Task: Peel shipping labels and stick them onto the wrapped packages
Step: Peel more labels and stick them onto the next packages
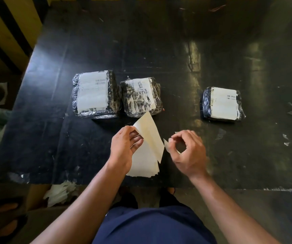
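Peeling is what we judge to be under way: the label sheet [149,136] sits between our 2 hands, lifted and tilted above the label stack [144,164] on the black table [53,103]. It looks feather-light, thin and floppy, likely to curl or fold on itself, and once the backing comes off the sticky face will probably cling to skin or to itself. We would take it only by the corners and edges, keeping the glue side away from our fingertips.

Our left hand [125,147] pinches the sheet's left edge between thumb and curled fingers, holding it up. Our right hand [187,148] is just beside the sheet's lower right corner, thumb and forefinger curled into a ring and nipping a small pale strip [166,144]; whether that is a peeled corner of backing or part of the label we cannot tell, as it is blurred. The 2 hands are close but not touching.

Beyond our hands lie 3 wrapped packages: the left package [95,94] and middle package [141,96] directly ahead, touching side by side, and the right package [222,103] well apart, beyond the right hand. All 3 already show white paper on top.
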Available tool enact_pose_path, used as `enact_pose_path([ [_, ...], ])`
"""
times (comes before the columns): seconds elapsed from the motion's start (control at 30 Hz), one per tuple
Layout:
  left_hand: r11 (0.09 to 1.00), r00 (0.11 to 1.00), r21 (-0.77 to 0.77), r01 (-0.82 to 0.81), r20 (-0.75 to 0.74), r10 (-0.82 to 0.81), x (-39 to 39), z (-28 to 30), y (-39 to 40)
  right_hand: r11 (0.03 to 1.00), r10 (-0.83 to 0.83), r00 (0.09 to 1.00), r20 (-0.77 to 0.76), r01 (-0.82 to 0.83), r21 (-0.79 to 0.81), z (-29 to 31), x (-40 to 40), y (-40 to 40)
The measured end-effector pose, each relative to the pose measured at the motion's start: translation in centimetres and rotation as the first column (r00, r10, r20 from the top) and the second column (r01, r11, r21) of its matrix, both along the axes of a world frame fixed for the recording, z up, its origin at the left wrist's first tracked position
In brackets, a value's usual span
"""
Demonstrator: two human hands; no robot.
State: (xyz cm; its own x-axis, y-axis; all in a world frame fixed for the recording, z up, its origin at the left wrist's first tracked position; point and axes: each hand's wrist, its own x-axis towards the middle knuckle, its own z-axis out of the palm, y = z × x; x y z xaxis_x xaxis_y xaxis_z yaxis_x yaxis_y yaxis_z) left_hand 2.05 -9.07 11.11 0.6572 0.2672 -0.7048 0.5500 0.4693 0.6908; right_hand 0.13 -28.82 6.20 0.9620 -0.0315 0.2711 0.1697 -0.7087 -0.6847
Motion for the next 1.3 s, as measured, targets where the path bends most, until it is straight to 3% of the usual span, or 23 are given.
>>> enact_pose_path([
  [0.17, 1.0, 1.0, -0.011, -0.018, -0.007, 0.018, 0.3, -0.2, -0.4, 0.978, 0.156, 0.986, 0.057, -0.146, -0.15, 2.1, -0.7, 4.4],
  [0.4, 0.998, 0.998, -0.036, -0.058, -0.008, 0.057, 0.3, -0.6, -0.4, 0.965, 0.094, 0.994, 0.059, -0.076, -0.253, 0.9, 0.3, 6.0],
  [0.5, 0.999, 1.0, -0.03, -0.022, 0.022, 0.023, 0.3, -0.2, -0.2, 0.985, 0.05, 0.999, 0.018, -0.047, -0.166, 1.0, 1.1, 5.6],
  [0.6, 0.996, 0.994, 0.083, 0.029, 0.104, -0.038, 0.3, 0.0, 0.3, 0.992, -0.07, 0.991, -0.116, 0.081, 0.094, 1.5, 2.1, 4.5],
  [0.67, 0.96, 0.988, 0.273, 0.055, 0.125, -0.092, 0.5, -0.5, 1.3, 0.917, -0.082, 0.95, -0.3, 0.19, 0.35, 1.8, 3.2, 3.3],
  [0.77, 0.909, 0.975, 0.38, 0.169, 0.071, -0.211, 1.1, -1.3, 2.7, 0.653, 0.076, 0.811, -0.58, 0.399, 0.644, 2.2, 4.8, 1.6],
  [0.87, 0.892, 0.935, 0.302, 0.336, 0.005, -0.354, 2.0, -1.8, 3.1, 0.439, 0.22, 0.715, -0.663, 0.535, 0.722, 2.3, 5.7, 1.0],
  [0.97, 0.901, 0.918, 0.214, 0.377, 0.042, -0.394, 2.8, -2.4, 2.8, 0.372, 0.265, 0.686, -0.677, 0.575, 0.728, 2.1, 6.5, 1.1],
  [1.03, 0.913, 0.931, 0.233, 0.335, 0.066, -0.359, 3.4, -3.0, 2.5, 0.425, 0.241, 0.694, -0.679, 0.553, 0.716, 1.7, 7.0, 1.2],
  [1.17, 0.887, 0.952, 0.377, 0.268, 0.037, -0.304, 4.8, -4.0, 1.9, 0.666, 0.073, 0.721, -0.689, 0.479, 0.572, 0.6, 8.4, 1.8],
  [1.3, 0.799, 0.961, 0.553, 0.236, -0.01, -0.277, 7.6, -4.0, 1.2, 0.73, -0.075, 0.738, -0.671, 0.499, 0.467, 0.4, 11.4, 3.3],
])
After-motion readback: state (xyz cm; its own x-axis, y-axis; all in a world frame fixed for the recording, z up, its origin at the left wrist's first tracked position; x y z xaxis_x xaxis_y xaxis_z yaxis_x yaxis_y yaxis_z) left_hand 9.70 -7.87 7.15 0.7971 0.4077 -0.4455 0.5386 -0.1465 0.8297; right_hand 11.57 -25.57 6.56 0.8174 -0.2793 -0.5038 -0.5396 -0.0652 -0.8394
